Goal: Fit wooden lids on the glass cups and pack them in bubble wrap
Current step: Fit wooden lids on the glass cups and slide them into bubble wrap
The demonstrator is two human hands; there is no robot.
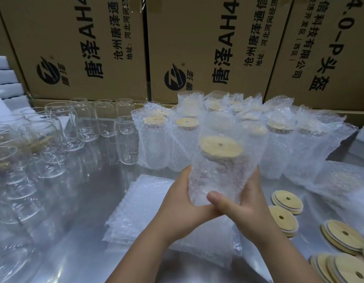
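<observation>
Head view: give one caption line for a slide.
The left hand and right hand grip a lidded glass cup inside bubble wrap.

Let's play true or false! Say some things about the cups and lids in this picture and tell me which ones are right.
1. Both hands hold one cup in bubble wrap. True: the left hand and the right hand grip the wrapped cup.
2. The held cup has no lid. False: a wooden lid sits on it and shows through the wrap.
3. Bare glass cups stand on the left of the table. True.
4. The lids lying loose have no holes. False: each of the loose wooden lids, on the right, has a small hole.
5. More wrapped cups with lids stand behind the held one. True.
</observation>
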